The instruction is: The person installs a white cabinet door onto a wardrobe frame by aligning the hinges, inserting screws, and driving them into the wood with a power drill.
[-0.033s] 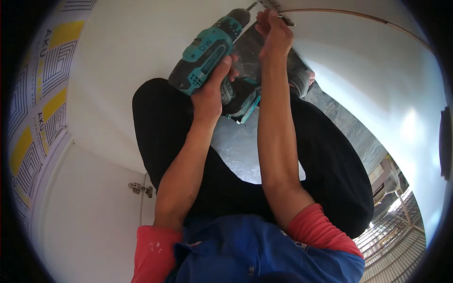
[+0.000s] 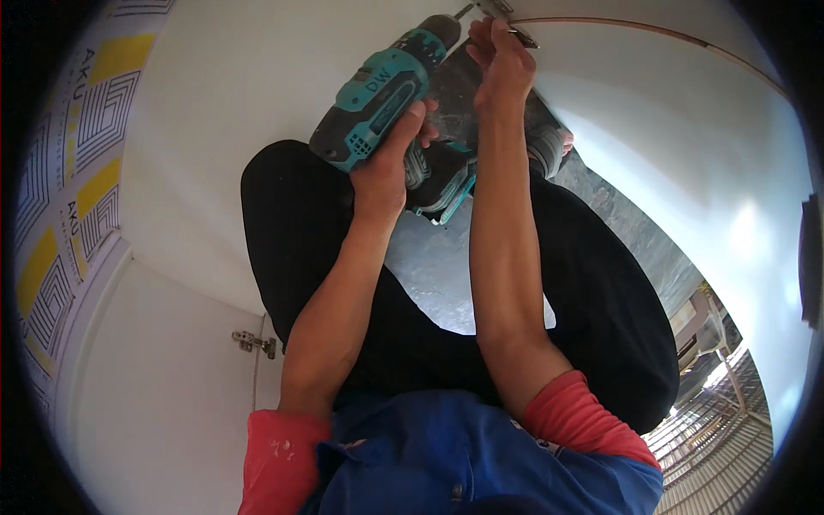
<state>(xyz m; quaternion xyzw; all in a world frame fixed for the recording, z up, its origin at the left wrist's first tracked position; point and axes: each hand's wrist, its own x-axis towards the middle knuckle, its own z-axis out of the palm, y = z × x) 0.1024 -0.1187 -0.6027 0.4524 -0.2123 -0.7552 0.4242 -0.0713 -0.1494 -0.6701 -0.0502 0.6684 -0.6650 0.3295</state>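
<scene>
Right now your left hand (image 2: 384, 176) is wrapped tight around the grip of the teal cordless drill (image 2: 386, 90), bit aimed at the metal bracket (image 2: 506, 21) on the white panel (image 2: 215, 129). Your right hand (image 2: 502, 64) pinches that bracket. The drill looks top-heavy with its battery — keep hold low on the handle — and the bracket is small, stiff, likely slippery.

White cabinet door (image 2: 154, 403) with metal hinge (image 2: 254, 343); patterned yellow carton (image 2: 73, 172) at left.
</scene>
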